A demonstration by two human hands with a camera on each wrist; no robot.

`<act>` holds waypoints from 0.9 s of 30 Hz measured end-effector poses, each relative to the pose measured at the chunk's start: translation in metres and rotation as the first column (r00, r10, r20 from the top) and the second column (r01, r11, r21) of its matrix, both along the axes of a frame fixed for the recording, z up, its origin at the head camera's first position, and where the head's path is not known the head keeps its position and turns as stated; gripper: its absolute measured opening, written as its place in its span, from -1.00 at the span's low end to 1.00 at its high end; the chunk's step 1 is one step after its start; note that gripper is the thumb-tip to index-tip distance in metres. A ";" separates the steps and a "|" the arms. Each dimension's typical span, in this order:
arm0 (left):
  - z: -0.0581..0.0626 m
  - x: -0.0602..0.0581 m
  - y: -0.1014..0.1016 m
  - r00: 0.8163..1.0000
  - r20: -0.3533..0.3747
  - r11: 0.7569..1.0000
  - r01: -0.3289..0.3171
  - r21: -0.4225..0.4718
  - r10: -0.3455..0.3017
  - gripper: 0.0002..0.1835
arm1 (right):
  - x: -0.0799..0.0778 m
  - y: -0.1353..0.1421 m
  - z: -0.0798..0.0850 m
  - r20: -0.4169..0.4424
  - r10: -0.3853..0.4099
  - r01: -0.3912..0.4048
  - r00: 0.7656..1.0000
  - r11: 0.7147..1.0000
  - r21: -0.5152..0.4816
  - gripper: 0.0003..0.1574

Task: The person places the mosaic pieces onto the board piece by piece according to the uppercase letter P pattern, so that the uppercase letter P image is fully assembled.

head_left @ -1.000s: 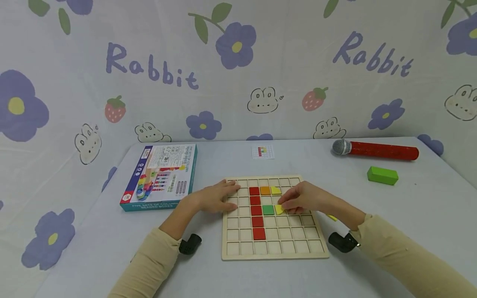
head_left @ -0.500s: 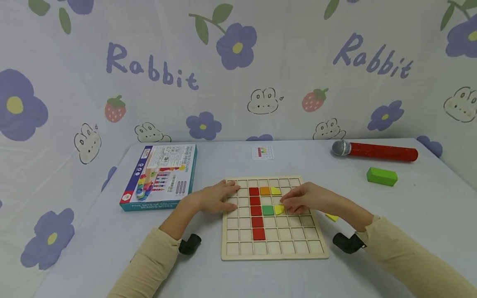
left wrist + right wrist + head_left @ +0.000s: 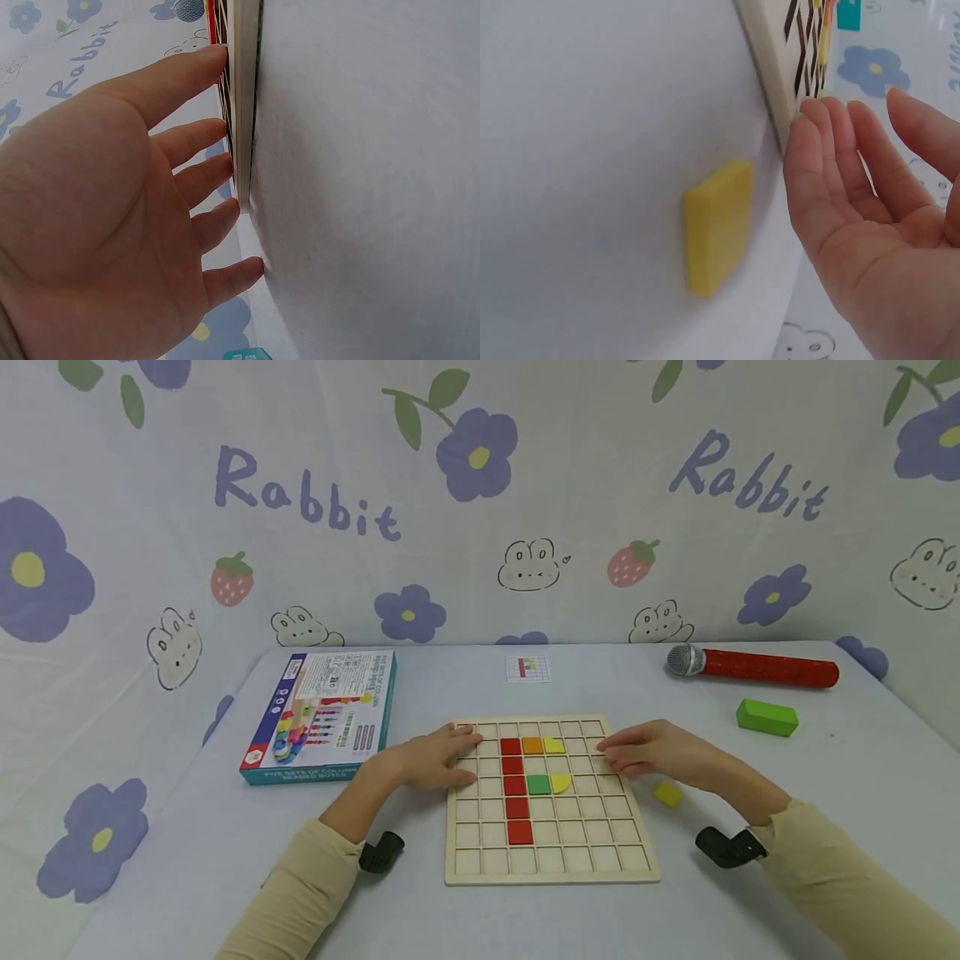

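Observation:
My left hand (image 3: 427, 758) rests on the left rim of a wooden grid board (image 3: 553, 873), fingers spread; the left wrist view shows its fingertips (image 3: 225, 124) along that edge. My right hand (image 3: 660, 750) hovers at the board's right edge with relaxed fingers and nothing in them. A column of red tiles (image 3: 517, 808) fills part of the grid. Beside it sit an orange tile (image 3: 532, 746), a yellow square tile (image 3: 554, 746), a green tile (image 3: 538, 785) and a yellow tile with a rounded side (image 3: 560, 783). A loose yellow square tile (image 3: 716, 229) lies on the table near my right hand.
A small card (image 3: 528, 668) with a coloured grid pattern lies behind the board. To the left is a flat toy box (image 3: 322, 714). A green block (image 3: 767, 717) and a red microphone (image 3: 765, 667) lie on the right.
My right hand has let go of the rounded yellow tile, which stays in its cell beside the green one, and has moved right to the board's edge. The left hand has stayed put.

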State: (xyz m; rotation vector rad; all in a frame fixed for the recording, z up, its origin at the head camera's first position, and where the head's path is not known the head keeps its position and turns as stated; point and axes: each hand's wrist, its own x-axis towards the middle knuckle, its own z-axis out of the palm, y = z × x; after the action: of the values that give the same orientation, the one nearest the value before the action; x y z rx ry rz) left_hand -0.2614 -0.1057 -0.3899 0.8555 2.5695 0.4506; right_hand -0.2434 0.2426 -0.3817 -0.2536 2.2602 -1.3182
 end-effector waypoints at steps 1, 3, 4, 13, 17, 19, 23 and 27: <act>0.000 0.000 0.000 1.000 0.000 1.000 0.000 0.000 0.000 -0.30 | 0.000 0.003 -0.001 -0.006 -0.006 0.006 1.000 1.000 0.002 -0.37; 0.000 0.000 0.000 1.000 -0.001 1.000 0.002 0.000 -0.002 -0.30 | 0.001 0.010 -0.002 -0.021 -0.014 0.014 1.000 1.000 0.013 -0.34; 0.000 0.001 0.000 1.000 -0.001 1.000 0.003 0.001 -0.003 -0.30 | 0.002 0.013 -0.003 -0.026 -0.015 0.016 1.000 1.000 0.020 -0.34; 0.000 0.001 0.000 1.000 0.001 1.000 -0.001 0.004 0.001 -0.29 | 0.008 0.039 -0.007 -0.089 0.012 -0.001 0.996 0.993 0.117 -0.36; 0.000 0.001 0.000 1.000 0.001 1.000 0.000 0.002 0.000 -0.29 | 0.011 0.049 -0.008 -0.103 0.050 -0.036 0.993 0.991 0.129 -0.38; 0.000 0.000 0.000 1.000 0.001 1.000 0.000 0.002 0.000 -0.30 | 0.014 0.054 -0.008 -0.123 0.070 -0.053 0.990 0.989 0.139 -0.39; 0.000 0.000 0.001 1.000 0.007 1.000 -0.001 0.000 0.001 -0.30 | 0.018 0.062 -0.009 -0.159 0.107 -0.084 0.981 0.986 0.145 -0.44; 0.002 0.001 0.000 1.000 0.017 1.000 -0.004 -0.001 0.004 -0.30 | 0.022 0.065 -0.011 -0.156 0.113 -0.097 0.981 0.990 0.106 -0.45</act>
State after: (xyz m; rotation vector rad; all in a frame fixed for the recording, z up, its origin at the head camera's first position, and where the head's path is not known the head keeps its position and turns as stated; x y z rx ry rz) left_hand -0.2607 -0.1055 -0.3882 0.8428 2.5560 0.4552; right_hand -0.2212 0.3076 -0.3924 -0.4535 2.4015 -1.1663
